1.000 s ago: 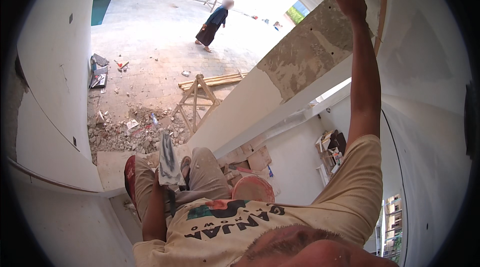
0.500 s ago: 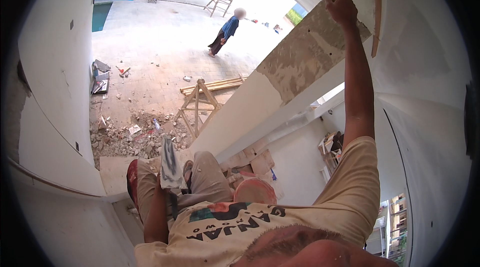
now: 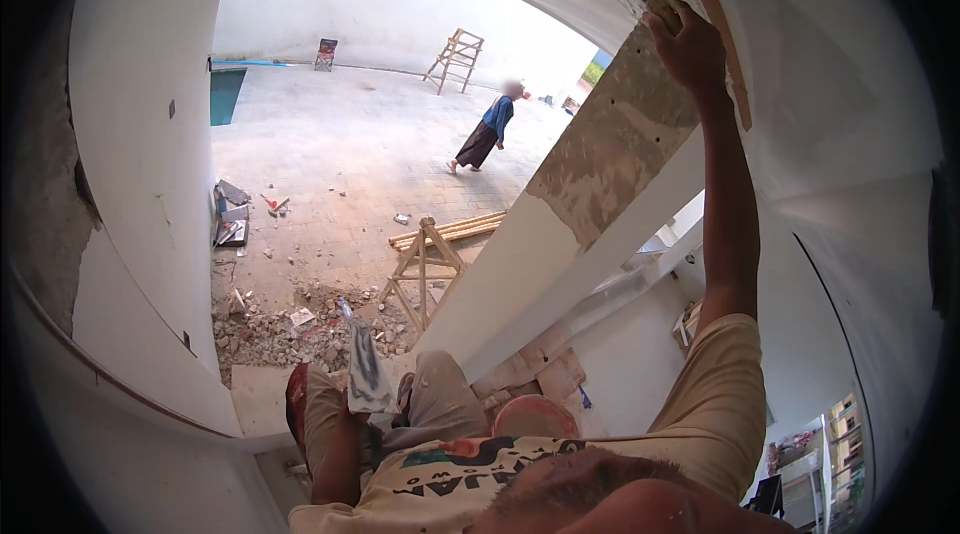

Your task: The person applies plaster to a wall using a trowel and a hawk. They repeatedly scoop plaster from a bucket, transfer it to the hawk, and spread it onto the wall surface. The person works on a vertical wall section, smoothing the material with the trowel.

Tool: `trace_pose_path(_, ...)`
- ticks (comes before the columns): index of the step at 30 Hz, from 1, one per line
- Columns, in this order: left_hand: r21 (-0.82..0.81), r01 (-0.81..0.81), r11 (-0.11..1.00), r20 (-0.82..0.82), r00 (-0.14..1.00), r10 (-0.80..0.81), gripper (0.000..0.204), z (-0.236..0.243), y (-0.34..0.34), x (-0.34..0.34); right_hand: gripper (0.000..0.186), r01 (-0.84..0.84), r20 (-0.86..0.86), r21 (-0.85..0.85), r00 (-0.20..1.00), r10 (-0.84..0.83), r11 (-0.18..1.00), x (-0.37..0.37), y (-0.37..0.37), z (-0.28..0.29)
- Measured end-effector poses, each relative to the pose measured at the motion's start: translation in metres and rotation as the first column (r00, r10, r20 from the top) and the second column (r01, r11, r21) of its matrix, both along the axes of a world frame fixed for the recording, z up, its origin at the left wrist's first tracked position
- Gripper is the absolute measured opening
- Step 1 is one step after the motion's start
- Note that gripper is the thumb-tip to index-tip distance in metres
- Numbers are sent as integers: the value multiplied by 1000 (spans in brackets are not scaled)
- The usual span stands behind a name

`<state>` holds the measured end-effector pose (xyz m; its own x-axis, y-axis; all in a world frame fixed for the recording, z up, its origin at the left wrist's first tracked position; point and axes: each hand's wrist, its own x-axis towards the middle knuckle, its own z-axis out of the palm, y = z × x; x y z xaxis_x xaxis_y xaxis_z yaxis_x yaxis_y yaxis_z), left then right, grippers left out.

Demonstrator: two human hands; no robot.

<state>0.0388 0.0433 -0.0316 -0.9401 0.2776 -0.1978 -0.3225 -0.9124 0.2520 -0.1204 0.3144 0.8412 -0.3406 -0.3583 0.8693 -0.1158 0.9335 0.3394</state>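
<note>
Gripping a small tool (image 3: 656,2), the right fingers (image 3: 688,18) are curled closed.

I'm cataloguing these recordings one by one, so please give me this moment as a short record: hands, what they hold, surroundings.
Left hand: low by the thigh, holding a smeared flat trowel; fingers mostly hidden
Right hand: raised high, gripping a small tool near the top of the pillar
Pillar surface: white below, patchy grey above
Beside the legs: reddish bucket
Outside: rubble, wooden trestle, poles
Other people: one person, blue top, mid-stride
</note>
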Motion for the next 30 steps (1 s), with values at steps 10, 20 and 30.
trace_pose_path(10,-28,-28,999,-51,998,26,50,15,3,11,47,-319,-102,42,941,322,947,69,-30,-9)
trace_pose_path(20,-8,-53,999,-272,961,49,55,107,1,-19,42,-484,-9,-120,874,487,867,127,-19,-66)
trace_pose_path(30,-421,-411,808,-712,703,-13,72,237,58,-4,33,-39,577,-701,556,599,712,167,77,-319)
